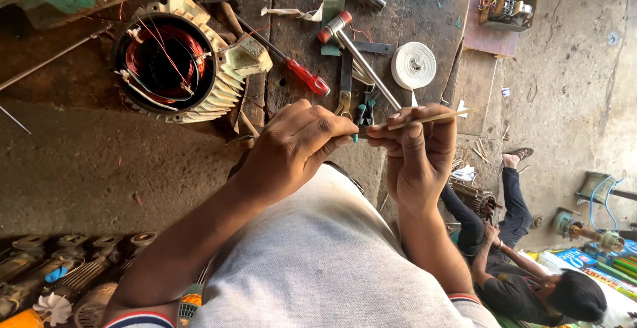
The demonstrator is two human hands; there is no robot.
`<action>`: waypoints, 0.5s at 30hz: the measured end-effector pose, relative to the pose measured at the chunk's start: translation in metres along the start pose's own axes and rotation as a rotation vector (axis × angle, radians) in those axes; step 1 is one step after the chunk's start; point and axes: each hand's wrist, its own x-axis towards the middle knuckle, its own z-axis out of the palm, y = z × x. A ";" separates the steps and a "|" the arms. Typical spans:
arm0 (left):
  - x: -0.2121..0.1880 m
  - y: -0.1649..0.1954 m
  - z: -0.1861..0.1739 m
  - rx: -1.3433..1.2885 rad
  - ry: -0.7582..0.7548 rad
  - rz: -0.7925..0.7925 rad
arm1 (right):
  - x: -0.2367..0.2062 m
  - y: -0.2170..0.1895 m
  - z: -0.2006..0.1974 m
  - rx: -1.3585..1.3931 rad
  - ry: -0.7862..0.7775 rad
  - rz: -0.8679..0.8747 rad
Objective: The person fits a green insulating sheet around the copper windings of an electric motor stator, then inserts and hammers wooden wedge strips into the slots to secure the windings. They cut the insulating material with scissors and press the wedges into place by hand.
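My left hand (302, 143) and my right hand (415, 152) meet above a dark workbench (86, 162). Both pinch a thin pale stick (434, 118) that points to the right past my right fingers. My left fingertips hold its near end, which is mostly hidden between the two hands. A motor stator (179, 62) with red copper windings and a ribbed pale housing lies at the upper left, apart from my hands.
A red-handled screwdriver (306, 74), a hammer (358, 56), pliers (345, 92) and a roll of white tape (413, 65) lie on the bench beyond my hands. Several motor parts (60, 275) sit lower left. Another person (524, 268) sits on the floor at the lower right.
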 end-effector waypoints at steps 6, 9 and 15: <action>-0.002 0.000 0.001 -0.003 0.018 0.007 | -0.002 0.004 -0.007 0.013 -0.021 0.027; -0.004 -0.001 0.000 -0.006 0.039 0.007 | -0.003 0.010 -0.008 -0.028 -0.075 0.039; -0.007 -0.005 -0.003 -0.029 0.069 0.014 | -0.002 0.015 0.002 -0.026 -0.084 0.022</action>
